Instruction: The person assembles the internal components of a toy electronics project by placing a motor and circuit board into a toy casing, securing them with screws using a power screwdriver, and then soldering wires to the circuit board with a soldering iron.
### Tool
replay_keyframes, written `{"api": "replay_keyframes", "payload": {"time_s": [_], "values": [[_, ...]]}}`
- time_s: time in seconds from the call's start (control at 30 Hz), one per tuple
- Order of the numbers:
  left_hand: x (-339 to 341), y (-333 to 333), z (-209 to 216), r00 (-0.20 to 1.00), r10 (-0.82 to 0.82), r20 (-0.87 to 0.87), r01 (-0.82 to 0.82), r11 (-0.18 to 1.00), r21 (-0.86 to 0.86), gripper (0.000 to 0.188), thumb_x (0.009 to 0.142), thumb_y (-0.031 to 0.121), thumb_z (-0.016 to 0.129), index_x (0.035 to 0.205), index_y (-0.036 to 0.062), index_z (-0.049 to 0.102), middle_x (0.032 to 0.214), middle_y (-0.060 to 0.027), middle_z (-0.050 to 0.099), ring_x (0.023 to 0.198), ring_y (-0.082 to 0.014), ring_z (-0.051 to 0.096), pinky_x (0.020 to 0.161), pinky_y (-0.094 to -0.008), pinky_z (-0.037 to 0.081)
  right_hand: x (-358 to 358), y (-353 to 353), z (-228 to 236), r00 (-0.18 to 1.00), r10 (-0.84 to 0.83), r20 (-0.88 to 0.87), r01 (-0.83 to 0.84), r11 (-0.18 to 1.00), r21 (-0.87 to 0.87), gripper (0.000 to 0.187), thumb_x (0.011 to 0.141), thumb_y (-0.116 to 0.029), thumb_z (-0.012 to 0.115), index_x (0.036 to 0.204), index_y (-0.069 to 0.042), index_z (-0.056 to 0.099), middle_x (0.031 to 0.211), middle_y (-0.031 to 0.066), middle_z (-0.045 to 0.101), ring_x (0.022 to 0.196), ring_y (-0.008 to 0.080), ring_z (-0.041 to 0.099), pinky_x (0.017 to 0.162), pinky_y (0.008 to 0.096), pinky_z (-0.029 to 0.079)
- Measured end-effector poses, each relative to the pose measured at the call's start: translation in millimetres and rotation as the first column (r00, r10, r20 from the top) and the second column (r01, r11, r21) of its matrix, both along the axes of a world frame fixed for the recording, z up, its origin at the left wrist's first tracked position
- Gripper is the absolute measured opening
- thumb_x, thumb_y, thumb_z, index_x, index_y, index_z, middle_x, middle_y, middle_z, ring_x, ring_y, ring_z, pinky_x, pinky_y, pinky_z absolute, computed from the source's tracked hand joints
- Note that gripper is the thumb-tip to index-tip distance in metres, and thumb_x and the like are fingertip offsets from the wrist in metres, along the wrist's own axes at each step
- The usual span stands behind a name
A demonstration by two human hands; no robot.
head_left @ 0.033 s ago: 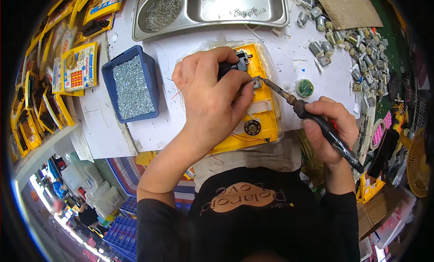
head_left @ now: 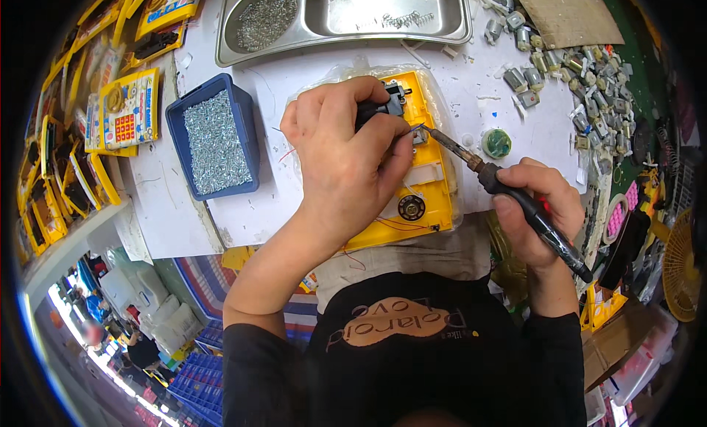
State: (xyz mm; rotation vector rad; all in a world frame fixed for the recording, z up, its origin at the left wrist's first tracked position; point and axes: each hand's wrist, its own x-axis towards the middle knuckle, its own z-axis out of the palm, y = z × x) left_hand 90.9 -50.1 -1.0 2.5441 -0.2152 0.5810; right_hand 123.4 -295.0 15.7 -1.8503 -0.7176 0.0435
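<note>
My right hand (head_left: pixel 541 206) is closed around the black handle of a soldering iron (head_left: pixel 526 202). The iron's metal tip slants up and left, meeting a small metal part in a yellow plastic casing (head_left: pixel 434 199). Across the casing's left side lies my left hand (head_left: pixel 342 136), thumb and forefinger pinched on what looks like a thin wire beside the tip. Its curled fingers partly cover a dark block (head_left: pixel 392 107) at the casing's upper end. Lower in the casing sit a small round speaker (head_left: pixel 411 207) and thin red wires (head_left: pixel 398 224).
Left of my hands stands a blue bin (head_left: pixel 247 143) of small screws. A steel tray (head_left: pixel 313 40) holding springs lies at the back. Small motors (head_left: pixel 589 96) are heaped at right, near a green round lump (head_left: pixel 496 143). Yellow casings (head_left: pixel 129 110) are stacked at far left.
</note>
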Motion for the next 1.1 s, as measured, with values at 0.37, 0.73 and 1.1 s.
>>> {"api": "replay_keyframes", "payload": {"time_s": [0.37, 0.73, 1.1], "values": [[-1, -2, 7, 1.000, -0.003, -0.019, 0.005, 0.998, 0.069, 0.016, 0.070, 0.011, 0.081, 0.084, 0.0123, 0.073, 0.110, -0.0058, 0.060, 0.104, -0.0255, 0.053, 0.092, -0.0391, 0.033, 0, 0, 3, 0.993, 0.046, 0.109, -0.041, 0.998, -0.055, 0.027, 0.080, -0.006, 0.080, 0.102, 0.000, 0.067, 0.067, 0.0070, 0.061, 0.051, 0.0140, 0.052, 0.046, 0.0264, 0.039], [-1, -4, -1, 1.000, 0.003, 0.027, -0.004, 0.999, 0.047, 0.014, 0.069, 0.014, 0.078, 0.079, 0.0126, 0.069, 0.110, -0.0032, 0.059, 0.105, -0.0264, 0.052, 0.091, -0.0459, 0.030, -3, -6, -1, 0.989, 0.042, 0.144, -0.042, 0.999, -0.002, 0.027, 0.081, -0.007, 0.079, 0.104, 0.001, 0.067, 0.064, 0.0058, 0.058, 0.049, 0.0133, 0.049, 0.044, 0.0266, 0.035], [-4, 1, 10, 1.000, -0.011, 0.016, 0.009, 0.995, 0.104, 0.018, 0.073, 0.013, 0.082, 0.089, 0.0152, 0.076, 0.107, -0.0039, 0.062, 0.100, -0.0237, 0.055, 0.092, -0.0386, 0.033, -4, -11, -2, 0.995, -0.018, 0.095, 0.016, 1.000, 0.019, 0.027, 0.081, -0.009, 0.080, 0.104, -0.001, 0.067, 0.061, 0.0027, 0.052, 0.048, 0.0115, 0.045, 0.045, 0.0261, 0.032]]}}
